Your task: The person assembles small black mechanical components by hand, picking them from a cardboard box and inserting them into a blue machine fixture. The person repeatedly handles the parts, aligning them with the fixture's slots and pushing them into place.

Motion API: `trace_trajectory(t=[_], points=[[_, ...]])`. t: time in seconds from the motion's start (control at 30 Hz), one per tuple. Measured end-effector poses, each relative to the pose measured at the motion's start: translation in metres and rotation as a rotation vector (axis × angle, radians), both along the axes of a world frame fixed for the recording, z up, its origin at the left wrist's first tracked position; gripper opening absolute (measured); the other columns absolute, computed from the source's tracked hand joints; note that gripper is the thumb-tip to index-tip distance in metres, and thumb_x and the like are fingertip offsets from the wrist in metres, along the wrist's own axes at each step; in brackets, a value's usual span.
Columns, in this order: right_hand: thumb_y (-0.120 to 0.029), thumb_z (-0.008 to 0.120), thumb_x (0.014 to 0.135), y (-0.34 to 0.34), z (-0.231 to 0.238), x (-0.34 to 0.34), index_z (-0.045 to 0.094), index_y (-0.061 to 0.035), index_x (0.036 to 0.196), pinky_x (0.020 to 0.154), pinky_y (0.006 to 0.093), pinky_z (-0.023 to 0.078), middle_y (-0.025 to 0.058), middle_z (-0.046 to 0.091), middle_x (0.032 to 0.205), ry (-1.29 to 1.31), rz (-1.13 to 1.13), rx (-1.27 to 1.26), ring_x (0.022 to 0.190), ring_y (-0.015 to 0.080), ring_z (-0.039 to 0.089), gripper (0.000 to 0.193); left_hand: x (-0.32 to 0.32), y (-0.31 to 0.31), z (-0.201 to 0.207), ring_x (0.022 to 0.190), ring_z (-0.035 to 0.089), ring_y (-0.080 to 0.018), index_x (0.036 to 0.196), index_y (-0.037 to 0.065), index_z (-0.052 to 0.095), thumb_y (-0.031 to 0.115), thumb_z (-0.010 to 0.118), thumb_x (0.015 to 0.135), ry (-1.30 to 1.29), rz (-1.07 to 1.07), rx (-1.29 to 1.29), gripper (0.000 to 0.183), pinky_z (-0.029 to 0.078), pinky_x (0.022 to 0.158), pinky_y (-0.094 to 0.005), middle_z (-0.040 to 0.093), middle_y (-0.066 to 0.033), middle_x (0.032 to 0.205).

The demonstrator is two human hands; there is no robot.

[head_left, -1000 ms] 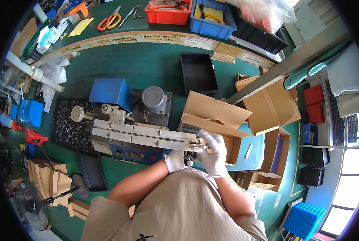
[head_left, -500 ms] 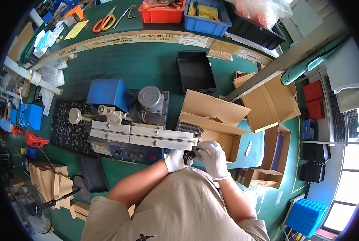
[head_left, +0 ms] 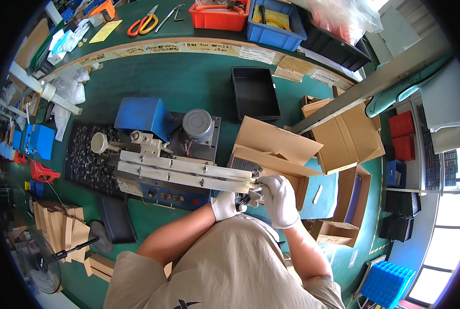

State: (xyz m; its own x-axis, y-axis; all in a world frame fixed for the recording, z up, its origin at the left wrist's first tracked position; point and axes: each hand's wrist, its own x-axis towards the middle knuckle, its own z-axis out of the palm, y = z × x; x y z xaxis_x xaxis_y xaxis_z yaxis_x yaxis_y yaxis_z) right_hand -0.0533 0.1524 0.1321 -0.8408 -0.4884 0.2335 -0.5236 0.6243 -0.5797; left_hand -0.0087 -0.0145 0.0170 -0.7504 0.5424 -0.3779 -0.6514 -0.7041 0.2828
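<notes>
Both my hands wear white gloves at the right end of a machine's long metal rail (head_left: 183, 173). My left hand (head_left: 224, 206) is below the rail end, its fingers closed around several small dark parts (head_left: 241, 201). My right hand (head_left: 280, 201) is closed, with its fingertips against the tip of the rail; whatever they pinch is too small to make out. Behind the rail stand the machine's blue housing (head_left: 143, 117) and a grey round motor (head_left: 197, 125). Just beyond my right hand, an open cardboard box (head_left: 279, 146) holds a row of thin dark pieces (head_left: 246, 166).
A black tray (head_left: 93, 165) of loose dark parts lies at the left of the machine. A black bin (head_left: 255, 92) stands behind the box. On the right are another cardboard box (head_left: 363, 193) and a slanting metal post (head_left: 364, 85). A fan (head_left: 37, 260) stands lower left.
My right hand has risen slightly from beside my left hand to the rail's tip. My left hand keeps its place with the dark parts. The whole view has shifted a little.
</notes>
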Motion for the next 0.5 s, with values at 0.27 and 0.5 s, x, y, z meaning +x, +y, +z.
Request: trace_trajectory(t=[0.27,0.5], points=[[0.004,0.072,0.079,-0.017,0.002,0.010,0.070,-0.0040,0.111,0.077,0.0370,0.052,0.0106,0.065,0.092,-0.138,-0.128,-0.234,0.085,0.0259,0.064,0.033,0.002,-0.003,0.005,0.068,0.059,-0.0073,0.119,0.015,0.056,0.032,0.046,0.105,0.050,-0.046,-0.106,0.024,0.041,0.048,-0.0210,0.068,0.0000,0.098],[-0.007,0.079,0.076,0.003,-0.027,0.014,0.074,-0.0031,0.099,0.086,0.0406,0.051,0.0160,0.068,0.107,-0.146,-0.025,0.012,0.097,0.0320,0.062,0.024,0.002,0.003,-0.004,0.077,0.066,-0.0103,0.118,0.016,0.061,0.052,0.043,0.102,-0.076,-0.041,-0.055,0.044,0.045,0.048,-0.0245,0.070,-0.0010,0.100]])
